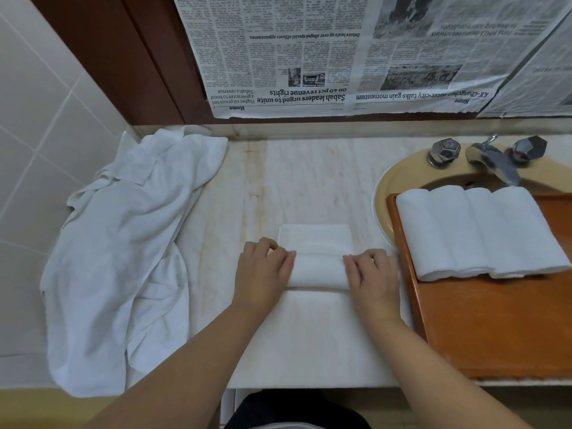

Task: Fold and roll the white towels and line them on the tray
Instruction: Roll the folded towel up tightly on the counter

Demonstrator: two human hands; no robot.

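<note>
On the marble counter, the left hand and right hand are curling over the ends of the half-rolled white cotton towel, gripping it; uneven pressure could be skewing the roll. Beyond, rolled white towels are lining the rectangular wooden tray.

I am reading print only on the black-and-white newspaper sheets hanging upside down on the wall behind the desk. The boldest headline is showing "Sabah leaders urged to unite on 40 pct revenue rights". Beside it I am making out "KK-Changchun sister-city talks gain momentum", "Higher oil prices not a guarantee to boost Sabah's revenue", "Debate heats up over alleged special officers appointments", and the section word "Home". The small column text is staying too blurred for me.
</note>
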